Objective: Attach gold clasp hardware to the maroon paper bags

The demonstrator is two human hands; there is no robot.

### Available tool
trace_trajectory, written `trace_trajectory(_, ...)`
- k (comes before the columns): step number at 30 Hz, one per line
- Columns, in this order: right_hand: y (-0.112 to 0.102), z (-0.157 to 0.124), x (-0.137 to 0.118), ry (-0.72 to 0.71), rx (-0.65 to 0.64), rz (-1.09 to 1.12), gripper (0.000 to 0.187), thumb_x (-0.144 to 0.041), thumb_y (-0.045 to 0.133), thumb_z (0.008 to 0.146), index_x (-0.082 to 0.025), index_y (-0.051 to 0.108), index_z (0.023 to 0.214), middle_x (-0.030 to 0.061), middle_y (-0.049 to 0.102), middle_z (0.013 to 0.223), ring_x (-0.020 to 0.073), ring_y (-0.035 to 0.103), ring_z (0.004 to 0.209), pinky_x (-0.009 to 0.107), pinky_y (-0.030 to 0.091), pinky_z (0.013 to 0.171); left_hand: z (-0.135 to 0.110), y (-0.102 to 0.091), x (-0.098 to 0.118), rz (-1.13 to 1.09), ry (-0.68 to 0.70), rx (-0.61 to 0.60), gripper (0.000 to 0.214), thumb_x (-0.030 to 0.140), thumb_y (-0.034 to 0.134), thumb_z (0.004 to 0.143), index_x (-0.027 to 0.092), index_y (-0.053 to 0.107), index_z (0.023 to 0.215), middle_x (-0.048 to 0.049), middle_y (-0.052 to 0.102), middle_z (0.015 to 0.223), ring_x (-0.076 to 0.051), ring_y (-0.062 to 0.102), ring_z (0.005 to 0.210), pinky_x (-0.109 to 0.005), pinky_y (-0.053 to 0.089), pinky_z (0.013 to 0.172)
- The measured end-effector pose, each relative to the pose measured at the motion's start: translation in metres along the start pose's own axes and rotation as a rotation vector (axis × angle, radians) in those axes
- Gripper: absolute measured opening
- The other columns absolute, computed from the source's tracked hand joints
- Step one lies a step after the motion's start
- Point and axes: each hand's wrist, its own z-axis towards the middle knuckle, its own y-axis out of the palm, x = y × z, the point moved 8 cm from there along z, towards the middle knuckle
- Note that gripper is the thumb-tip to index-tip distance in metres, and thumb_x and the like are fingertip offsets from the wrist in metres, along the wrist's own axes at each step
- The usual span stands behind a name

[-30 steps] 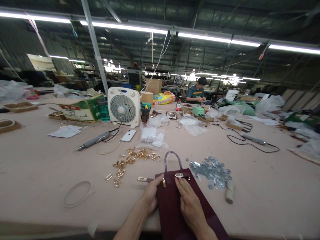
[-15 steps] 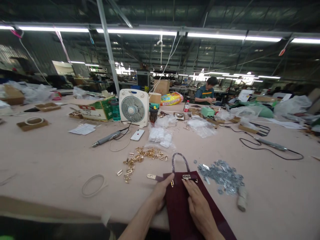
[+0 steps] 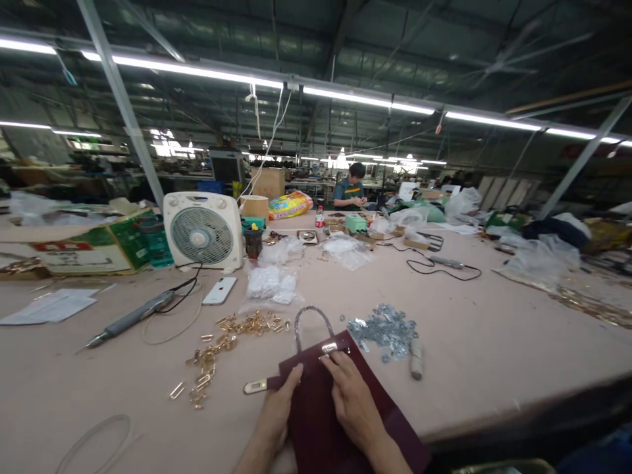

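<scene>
A dark maroon handbag (image 3: 316, 421) lies in front of me, its looped handle (image 3: 297, 329) pointing away. My left hand (image 3: 276, 411) grips the bag's left edge, with the thumb on top and the other fingers mostly hidden. Beside that thumb, a strap with a gold slotted plate (image 3: 255, 386) sticks out to the left. My right hand (image 3: 354, 401) rests on the bag's front, fingers stretched out. Its fingertips touch the area just below a shiny metal clasp plate (image 3: 330, 347) on a second strap near the top edge.
Gold fittings (image 3: 254, 322) lie scattered left of the handle; thin silver plates (image 3: 385, 329) are heaped right, beside a wrapped roll (image 3: 417, 361). Behind are an electric screwdriver (image 3: 135, 317), a phone (image 3: 220, 290), plastic bags (image 3: 271, 283) and a box fan (image 3: 202, 234). A co-worker (image 3: 349, 187) sits across the table.
The view has swung to the right, so the table's things appear further left. Both hands stay on the bag, the left at its edge and the right near the clasp plate.
</scene>
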Motion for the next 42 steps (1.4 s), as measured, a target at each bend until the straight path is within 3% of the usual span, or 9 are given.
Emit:
trace_trajectory(4, -0.006, -0.002, -0.006, -0.013, 0.049, -0.034, 0.056, -0.01, 0.045, 0.097, -0.035, 0.06, 0.144, 0.0028, 0.058, 0.15, 0.0241, 0.053, 0.142, 0.048, 0.047, 0.121, -0.004, -0.001, -0.002, -0.011, 0.005, 0.053, 0.019, 0.019, 0.078, 0.089, 0.012, 0.073, 0.106, -0.0133, 0.082, 0.098, -0.029, 0.08, 0.098, -0.042, 0.065, 0.095)
trace_trajectory(8, -0.009, -0.007, -0.001, 0.017, 0.159, -0.059, 0.047, -0.017, 0.047, 0.101, -0.026, 0.056, 0.146, 0.009, 0.059, 0.149, 0.0272, 0.053, 0.142, 0.051, 0.049, 0.118, -0.005, -0.004, -0.005, -0.033, -0.01, 0.054, 0.022, 0.021, 0.08, 0.088, 0.012, 0.073, 0.108, -0.0127, 0.082, 0.094, -0.03, 0.08, 0.098, -0.043, 0.065, 0.094)
trace_trajectory(12, -0.012, -0.011, 0.011, 0.101, 0.266, -0.128, 0.05, -0.022, 0.048, 0.102, -0.02, 0.048, 0.152, 0.0124, 0.06, 0.148, 0.0306, 0.05, 0.142, 0.055, 0.047, 0.118, -0.008, -0.006, -0.006, -0.035, -0.023, 0.058, 0.025, 0.022, 0.079, 0.089, 0.012, 0.072, 0.11, -0.0135, 0.082, 0.097, -0.03, 0.079, 0.098, -0.044, 0.065, 0.095)
trace_trajectory(23, -0.013, -0.009, 0.022, 0.196, 0.265, -0.044, 0.058, -0.024, 0.044, 0.102, -0.017, 0.039, 0.16, 0.0145, 0.052, 0.156, 0.0293, 0.049, 0.144, 0.052, 0.047, 0.118, -0.001, -0.011, -0.009, -0.024, 0.019, 0.033, 0.028, 0.025, 0.083, 0.085, 0.013, 0.073, 0.108, -0.0135, 0.081, 0.11, -0.03, 0.077, 0.108, -0.041, 0.061, 0.103)
trace_trajectory(33, -0.002, -0.003, 0.03, 0.237, 0.219, 0.004, 0.048, -0.021, 0.044, 0.099, -0.016, 0.061, 0.143, 0.0142, 0.068, 0.136, 0.0289, 0.065, 0.126, 0.049, 0.054, 0.111, -0.006, -0.009, -0.005, -0.024, -0.016, 0.062, 0.023, 0.021, 0.08, 0.088, 0.011, 0.074, 0.107, -0.0156, 0.081, 0.109, -0.031, 0.078, 0.104, -0.045, 0.062, 0.1)
trace_trajectory(38, -0.001, -0.002, 0.034, 0.256, 0.212, 0.023, 0.046, -0.025, 0.047, 0.1, -0.018, 0.062, 0.142, 0.0129, 0.068, 0.137, 0.0292, 0.065, 0.127, 0.049, 0.054, 0.111, 0.0, -0.01, -0.005, -0.026, -0.013, 0.044, 0.025, 0.023, 0.08, 0.088, 0.011, 0.073, 0.11, -0.0151, 0.081, 0.105, -0.032, 0.077, 0.106, -0.045, 0.062, 0.1)
trace_trajectory(42, -0.014, -0.006, 0.027, 0.271, 0.231, 0.068, 0.048, -0.036, 0.053, 0.102, -0.019, 0.059, 0.146, 0.0136, 0.064, 0.143, 0.0309, 0.061, 0.134, 0.051, 0.052, 0.113, -0.017, 0.002, -0.001, -0.075, -0.017, -0.03, 0.032, 0.028, 0.082, 0.085, 0.013, 0.074, 0.112, -0.0134, 0.082, 0.104, -0.034, 0.076, 0.11, -0.047, 0.062, 0.1)
